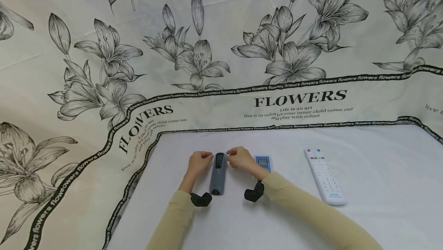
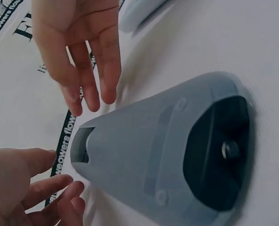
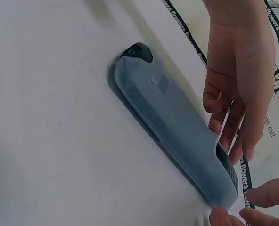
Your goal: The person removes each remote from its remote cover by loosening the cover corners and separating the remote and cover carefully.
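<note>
A slim dark device in a blue-grey sleeve (image 1: 218, 177) lies lengthwise on the white cloth, its ribbed dark end away from me. It looks like a covered remote control, and its kind is not certain. My left hand (image 1: 199, 164) is beside the far end on the left, fingers loosely bent. Opposite it, on the right, is my right hand (image 1: 241, 159). In the left wrist view the sleeve (image 2: 135, 150) lies between both hands, a dark end with a small round stud facing the camera. The right wrist view shows left fingertips (image 3: 219, 216) close to the sleeve's tip; contact cannot be told.
A small blue-and-white remote with a screen (image 1: 263, 162) lies partly behind my right wrist. Farther right is a long white remote control (image 1: 323, 177) with several coloured buttons. Flower-printed fabric (image 1: 207, 111) borders the white cloth at the back and left.
</note>
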The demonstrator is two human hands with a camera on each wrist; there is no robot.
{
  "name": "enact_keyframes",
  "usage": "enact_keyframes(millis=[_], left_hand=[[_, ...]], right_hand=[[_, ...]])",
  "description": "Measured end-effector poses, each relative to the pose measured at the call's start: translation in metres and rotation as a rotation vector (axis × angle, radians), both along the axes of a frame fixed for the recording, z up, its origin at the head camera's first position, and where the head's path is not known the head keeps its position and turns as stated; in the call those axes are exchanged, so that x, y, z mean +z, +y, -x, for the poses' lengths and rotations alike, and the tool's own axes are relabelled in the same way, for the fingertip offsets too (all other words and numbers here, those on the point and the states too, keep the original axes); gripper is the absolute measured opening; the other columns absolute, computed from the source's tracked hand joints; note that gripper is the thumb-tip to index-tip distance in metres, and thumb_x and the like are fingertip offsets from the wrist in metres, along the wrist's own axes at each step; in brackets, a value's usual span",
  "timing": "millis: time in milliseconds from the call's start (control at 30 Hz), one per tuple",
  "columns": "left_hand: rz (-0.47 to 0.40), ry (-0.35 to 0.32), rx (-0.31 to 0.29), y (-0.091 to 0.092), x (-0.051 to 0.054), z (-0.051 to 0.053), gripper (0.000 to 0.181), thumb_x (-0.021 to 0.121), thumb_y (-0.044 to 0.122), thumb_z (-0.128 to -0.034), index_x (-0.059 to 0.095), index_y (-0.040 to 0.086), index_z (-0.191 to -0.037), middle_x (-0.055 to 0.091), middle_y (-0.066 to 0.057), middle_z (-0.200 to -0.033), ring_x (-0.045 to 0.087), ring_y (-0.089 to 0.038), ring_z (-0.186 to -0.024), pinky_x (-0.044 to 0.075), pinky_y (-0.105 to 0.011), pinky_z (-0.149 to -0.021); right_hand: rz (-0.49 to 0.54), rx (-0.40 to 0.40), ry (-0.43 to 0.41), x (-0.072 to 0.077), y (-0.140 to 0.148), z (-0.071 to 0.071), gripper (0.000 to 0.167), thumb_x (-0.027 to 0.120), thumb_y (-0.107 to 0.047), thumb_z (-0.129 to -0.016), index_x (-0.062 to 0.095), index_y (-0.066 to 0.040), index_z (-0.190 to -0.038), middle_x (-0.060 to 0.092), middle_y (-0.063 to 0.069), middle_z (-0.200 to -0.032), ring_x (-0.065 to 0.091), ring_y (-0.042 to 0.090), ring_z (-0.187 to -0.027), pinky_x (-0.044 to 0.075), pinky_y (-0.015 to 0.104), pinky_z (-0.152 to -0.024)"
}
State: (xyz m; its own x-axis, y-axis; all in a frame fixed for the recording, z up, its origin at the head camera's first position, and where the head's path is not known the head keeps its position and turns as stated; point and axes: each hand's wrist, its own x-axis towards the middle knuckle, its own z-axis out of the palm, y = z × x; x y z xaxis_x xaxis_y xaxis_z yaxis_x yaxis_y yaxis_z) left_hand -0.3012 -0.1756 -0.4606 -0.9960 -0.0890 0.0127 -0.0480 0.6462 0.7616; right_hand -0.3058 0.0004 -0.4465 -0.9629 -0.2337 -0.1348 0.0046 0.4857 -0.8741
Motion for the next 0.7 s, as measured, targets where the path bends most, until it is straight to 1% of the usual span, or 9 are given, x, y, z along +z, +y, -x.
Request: enact_keyframes(millis=[133,200,333,433,533,700], left_hand=[[0.016,0.0,0.009,0.007,-0.004,0.007,0.03,0.064,0.025,-0.0903,0.073,-0.001,-0.103,0.073,-0.015,-0.1,0.067,-0.026,-0.093,0.054,-0.037,-0.08],[0.022,-0.013,0.017,0.01,-0.006,0.009,0.031,0.065,0.026,-0.0899,0.073,-0.001,-0.102,0.073,-0.015,-0.1,0.067,-0.028,-0.095,0.054,-0.039,-0.082],[0.041,-0.057,0.06,0.009,-0.009,0.011,0.03,0.066,0.027,-0.0893,0.074,0.0,-0.099,0.073,-0.015,-0.099,0.067,-0.026,-0.09,0.054,-0.037,-0.078],[0.05,-0.071,0.082,0.008,-0.01,0.01,0.029,0.067,0.027,-0.0881,0.075,0.0,-0.096,0.073,-0.015,-0.096,0.067,-0.025,-0.085,0.054,-0.035,-0.073],[0.047,-0.059,0.076,0.007,-0.009,0.009,0.028,0.068,0.026,-0.0871,0.075,0.0,-0.094,0.074,-0.015,-0.094,0.068,-0.025,-0.085,0.054,-0.034,-0.073],[0.051,-0.044,0.058,0.008,-0.005,0.011,0.028,0.068,0.027,-0.0871,0.076,0.001,-0.095,0.074,-0.014,-0.095,0.068,-0.027,-0.09,0.053,-0.035,-0.075]], right_hand=[[-0.038,-0.012,0.017,-0.002,0.0,0.008,0.035,0.058,-0.005,-0.088,0.061,0.007,-0.12,0.069,0.018,-0.097,0.056,0.01,-0.06,0.048,0.022,-0.058],[-0.049,-0.023,0.019,-0.003,0.0,0.01,0.033,0.059,-0.006,-0.088,0.062,0.007,-0.119,0.07,0.018,-0.1,0.058,0.01,-0.062,0.049,0.023,-0.06],[-0.059,-0.022,0.023,-0.007,-0.003,0.015,0.029,0.061,-0.01,-0.09,0.066,0.006,-0.114,0.07,0.02,-0.109,0.064,0.011,-0.067,0.053,0.023,-0.063],[-0.049,-0.018,0.009,-0.011,-0.005,0.017,0.028,0.063,-0.011,-0.09,0.068,0.006,-0.111,0.07,0.021,-0.108,0.067,0.012,-0.069,0.054,0.023,-0.063],[-0.04,-0.02,-0.012,-0.012,-0.006,0.017,0.028,0.063,-0.014,-0.09,0.068,0.006,-0.11,0.07,0.02,-0.106,0.068,0.013,-0.07,0.055,0.024,-0.064],[-0.072,-0.026,-0.019,-0.011,-0.005,0.02,0.034,0.065,-0.022,-0.09,0.068,0.005,-0.11,0.072,0.019,-0.101,0.069,0.013,-0.068,0.056,0.025,-0.064]])
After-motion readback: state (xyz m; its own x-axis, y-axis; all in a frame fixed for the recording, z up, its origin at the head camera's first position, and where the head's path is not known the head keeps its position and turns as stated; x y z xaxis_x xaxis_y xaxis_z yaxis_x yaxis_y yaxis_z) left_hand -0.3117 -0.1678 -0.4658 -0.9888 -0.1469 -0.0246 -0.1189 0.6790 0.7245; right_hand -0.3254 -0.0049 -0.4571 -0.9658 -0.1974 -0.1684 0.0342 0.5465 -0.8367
